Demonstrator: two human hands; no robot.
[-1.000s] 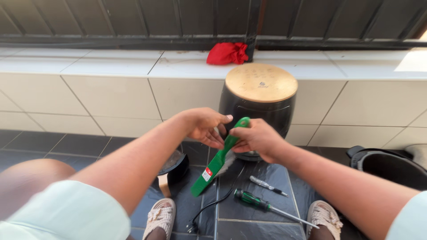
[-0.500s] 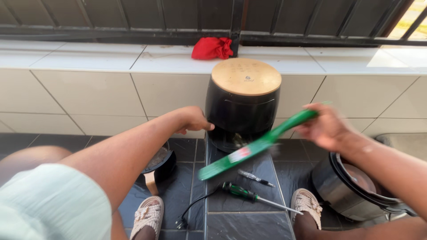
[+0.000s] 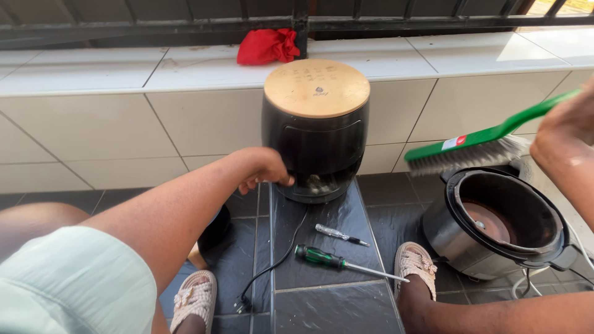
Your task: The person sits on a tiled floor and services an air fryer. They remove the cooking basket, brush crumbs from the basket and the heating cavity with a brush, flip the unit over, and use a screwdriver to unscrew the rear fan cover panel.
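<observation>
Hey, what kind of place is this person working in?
Likely a tiled balcony or porch at a home: a tiled ledge under a metal railing, dark floor tiles, and kitchen appliances such as a black air fryer on the floor.

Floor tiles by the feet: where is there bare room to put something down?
Bare dark tile lies in front of the green screwdriver, between the two sandals. The white ledge left of the red cloth is bare too. It is crowded around the black appliance, small screwdriver, cord and open cooker.
</observation>
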